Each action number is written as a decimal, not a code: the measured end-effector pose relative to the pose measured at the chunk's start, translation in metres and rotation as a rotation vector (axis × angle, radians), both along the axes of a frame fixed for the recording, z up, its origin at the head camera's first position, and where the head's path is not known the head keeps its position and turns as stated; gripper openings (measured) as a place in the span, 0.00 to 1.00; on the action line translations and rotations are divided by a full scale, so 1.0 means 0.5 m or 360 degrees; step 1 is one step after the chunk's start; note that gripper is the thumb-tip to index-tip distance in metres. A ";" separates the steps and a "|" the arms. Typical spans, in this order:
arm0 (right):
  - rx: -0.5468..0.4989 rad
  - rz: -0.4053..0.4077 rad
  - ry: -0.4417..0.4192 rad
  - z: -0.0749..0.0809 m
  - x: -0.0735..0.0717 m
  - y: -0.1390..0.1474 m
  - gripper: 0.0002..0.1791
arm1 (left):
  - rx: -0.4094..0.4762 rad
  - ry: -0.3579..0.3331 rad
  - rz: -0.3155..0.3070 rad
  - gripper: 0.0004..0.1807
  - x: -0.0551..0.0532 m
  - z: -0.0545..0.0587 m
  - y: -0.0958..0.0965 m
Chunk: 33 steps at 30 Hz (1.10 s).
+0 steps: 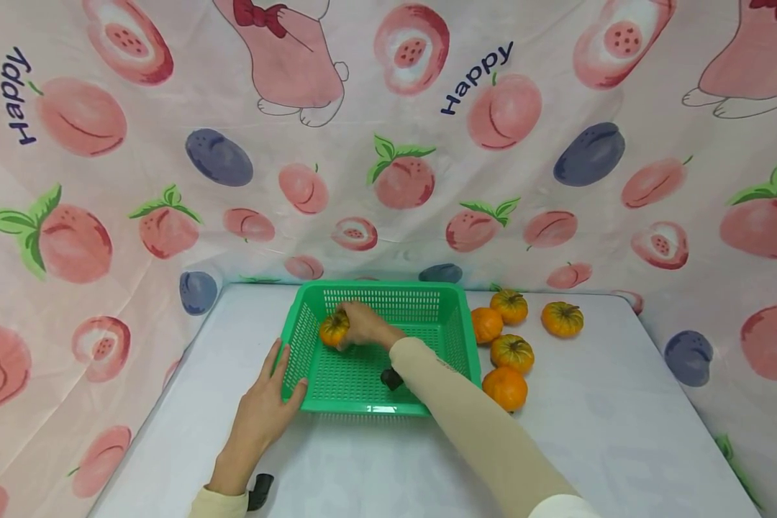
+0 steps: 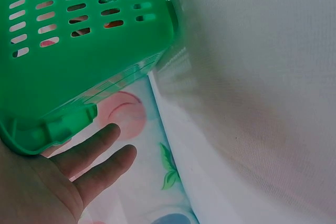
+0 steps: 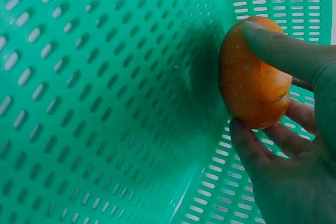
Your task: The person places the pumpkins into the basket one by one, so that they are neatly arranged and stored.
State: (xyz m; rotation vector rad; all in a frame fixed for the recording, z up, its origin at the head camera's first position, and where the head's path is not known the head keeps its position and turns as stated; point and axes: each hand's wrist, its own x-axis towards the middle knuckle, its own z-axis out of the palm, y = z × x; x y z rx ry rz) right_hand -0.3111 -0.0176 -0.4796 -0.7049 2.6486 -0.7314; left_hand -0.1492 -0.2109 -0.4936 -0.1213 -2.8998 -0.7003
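Note:
A green plastic basket with slotted walls stands on the white table. Inside it, toward the left, my right hand grips a small orange pumpkin. Thumb on one side and fingers on the other hold this pumpkin in the right wrist view, close over the basket floor. My left hand is at the basket's front left corner, its fingers spread and fairly straight along the outside. The left wrist view has the left hand right under the rim, with the thumb hidden.
Right of the basket sit several more small pumpkins, among them a plain orange one and a green-streaked one. Another pumpkin lies apart, farther right. A fruit-printed cloth hangs behind the table.

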 end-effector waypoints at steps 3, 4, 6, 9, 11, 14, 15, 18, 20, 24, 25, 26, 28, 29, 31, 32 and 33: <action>0.0007 0.0010 -0.0016 -0.002 0.002 0.003 0.45 | 0.0001 0.0002 -0.0003 0.40 0.001 0.001 0.001; 0.0006 0.0008 -0.0023 -0.003 0.003 0.003 0.45 | 0.0004 0.0006 0.0000 0.40 0.001 0.000 0.002; 0.0007 0.0001 -0.0021 -0.006 0.002 0.004 0.45 | 0.0007 0.0015 0.0003 0.40 0.001 -0.001 0.003; 0.0016 -0.0015 -0.0001 -0.013 0.001 0.005 0.46 | 0.0009 0.0030 0.0011 0.40 0.001 -0.003 0.004; 0.0030 -0.0023 0.0006 -0.018 0.000 0.006 0.46 | 0.0010 0.0035 0.0013 0.40 0.001 -0.004 0.004; 0.0038 -0.0034 -0.0002 -0.021 0.000 0.006 0.47 | 0.0002 0.0033 0.0011 0.40 0.001 -0.003 0.006; 0.0035 -0.0037 -0.0011 -0.021 0.001 0.007 0.47 | 0.0002 0.0034 0.0008 0.40 0.001 -0.003 0.006; 0.0024 -0.0052 -0.0033 -0.016 0.004 0.007 0.48 | -0.0007 0.0030 0.0002 0.40 0.001 0.000 0.006; 0.0017 -0.0049 -0.0041 -0.013 0.005 0.009 0.48 | -0.0011 0.0030 -0.0002 0.40 0.001 0.001 0.006; -0.0005 -0.0025 -0.0030 0.000 0.007 0.017 0.47 | -0.0018 0.0022 -0.0001 0.40 0.000 0.000 0.005; -0.0016 -0.0016 -0.0023 0.003 0.008 0.019 0.47 | -0.0019 0.0018 0.0001 0.40 0.000 -0.001 0.004; -0.0026 -0.0011 -0.0021 0.007 0.009 0.022 0.46 | -0.0020 0.0016 0.0004 0.40 0.000 -0.001 0.003; -0.0056 -0.0007 -0.0010 0.013 0.010 0.027 0.46 | -0.0025 0.0010 0.0007 0.40 0.000 -0.001 0.002; -0.0072 -0.0011 -0.0013 0.016 0.011 0.030 0.45 | -0.0024 0.0009 0.0007 0.40 0.001 -0.002 0.002; -0.0097 -0.0018 -0.0016 0.020 0.012 0.037 0.44 | -0.0013 0.0016 0.0009 0.40 0.001 -0.003 0.001; -0.0102 -0.0018 -0.0014 0.023 0.011 0.041 0.44 | -0.0013 0.0017 0.0009 0.40 0.001 -0.004 0.000; -0.0111 -0.0018 -0.0009 0.026 0.011 0.044 0.44 | -0.0013 0.0017 0.0009 0.40 0.001 -0.005 0.001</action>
